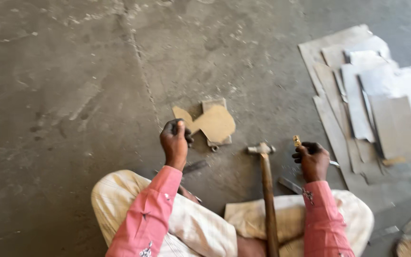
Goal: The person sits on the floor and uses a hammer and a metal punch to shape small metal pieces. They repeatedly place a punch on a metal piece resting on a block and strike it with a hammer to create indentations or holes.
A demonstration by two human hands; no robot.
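Down on the concrete floor [72, 95] we sat with knees drawn up, both pink sleeves reaching forward. Our left hand [175, 143] was curled shut around a small dark tool, which we could not make out clearly, its tip close to the tan cut-out template [212, 123] lying near the middle of the floor. That template, a rounded shape with a pointed tab towards the left, lay on top of a grey metal piece [215, 105] whose square corners showed beyond it at the far and near edges. Our right hand [314, 161] was closed in a fist on a slim brass-tipped tool [297, 141], the yellow end sticking up past the thumb and a thin shaft showing out the other side.

Between the two hands the hammer [265, 181] lay untouched, its steel head pointing away from us and the wooden handle running back between our knees.

As to progress, we judged the work to be early: the template sat placed on the metal, but we could see no cut or finished part beside it. Towards the right edge of the floor a stack of grey sheet-metal offcuts [376, 95] lay fanned over one another, apparently stock waiting. A flat dark strip [195, 166] lay by our left knee. No packages, labels or signs showed anywhere.
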